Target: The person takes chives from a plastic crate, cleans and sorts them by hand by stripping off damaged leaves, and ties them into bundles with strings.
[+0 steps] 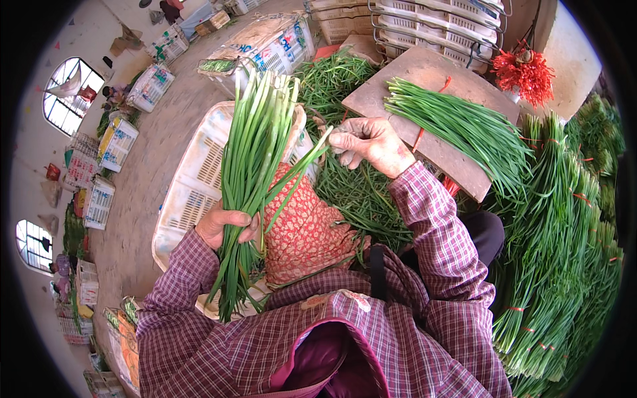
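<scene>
My left hand (224, 226) is closed around the lower leaves of a loose bunch of garlic chives (259, 134), its pale stem ends pointing up and away from me. A few stalks (303, 164) lean out of the bunch to the right. At the pale tip of these, the thumb and fingers of my right hand (366, 144) are pinched together. A red floral cloth (308, 234) covers my lap below the bunch. To the right, a flat board (373, 94) bears another pile of chives (458, 124), with red ties (418, 139) under it.
A white plastic crate (191, 169) stands at my left. Loose green leaves (368, 194) litter the ground ahead. Tied chive bundles (552, 239) are heaped at right, near hanging red ties (522, 74). Stacked crates (438, 25) stand at the back. Other people (117, 94) sit among crates far left.
</scene>
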Demonstrator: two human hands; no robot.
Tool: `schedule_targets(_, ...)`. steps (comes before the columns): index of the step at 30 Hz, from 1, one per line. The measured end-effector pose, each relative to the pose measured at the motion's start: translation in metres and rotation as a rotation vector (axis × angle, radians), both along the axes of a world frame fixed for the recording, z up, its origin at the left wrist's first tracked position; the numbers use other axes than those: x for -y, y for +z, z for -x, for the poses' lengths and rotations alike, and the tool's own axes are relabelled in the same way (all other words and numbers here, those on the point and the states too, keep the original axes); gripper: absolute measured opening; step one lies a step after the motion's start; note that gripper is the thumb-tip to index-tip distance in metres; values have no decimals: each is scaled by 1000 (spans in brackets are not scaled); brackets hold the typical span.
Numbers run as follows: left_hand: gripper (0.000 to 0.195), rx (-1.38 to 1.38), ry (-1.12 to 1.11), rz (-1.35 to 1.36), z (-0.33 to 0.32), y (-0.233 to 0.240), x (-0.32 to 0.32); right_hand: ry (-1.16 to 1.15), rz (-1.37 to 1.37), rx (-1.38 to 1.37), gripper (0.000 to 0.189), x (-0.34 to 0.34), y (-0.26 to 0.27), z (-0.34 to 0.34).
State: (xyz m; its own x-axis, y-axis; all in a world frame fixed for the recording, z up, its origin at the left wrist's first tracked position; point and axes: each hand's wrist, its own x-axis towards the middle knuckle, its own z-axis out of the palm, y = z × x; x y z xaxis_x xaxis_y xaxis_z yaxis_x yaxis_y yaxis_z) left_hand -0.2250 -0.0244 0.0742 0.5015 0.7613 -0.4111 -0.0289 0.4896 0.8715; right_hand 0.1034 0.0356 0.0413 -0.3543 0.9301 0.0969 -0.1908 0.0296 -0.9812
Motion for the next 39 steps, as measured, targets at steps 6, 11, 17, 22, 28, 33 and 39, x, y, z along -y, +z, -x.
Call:
schedule_targets(6,34,59,-33,37,9,-9,3,-420,-112,84,22,1,7,-51)
schedule_targets(11,36,55,-44,35,14,-12,5,-836,-425,915,16,1,-16,-101)
schedule_targets(17,45,11,-50,81,28,-28,9,-549,-572,671,37,24,11,-29)
schedule_targets(22,49,-9,-104,90,12,-23,11,-483,-702,518,26,30,34,21)
schedule_targets(28,43,-12,-149,93,23,-29,9,-819,-765,766,20,7,14,-14)
schedule_targets(33,43,-27,-106,76,21,-28,14,-504,-613,523,37,8,16,-14)
schedule_targets(39,44,-20,-154,90,10,-23,17,-358,-445,418,24,1,14,14)
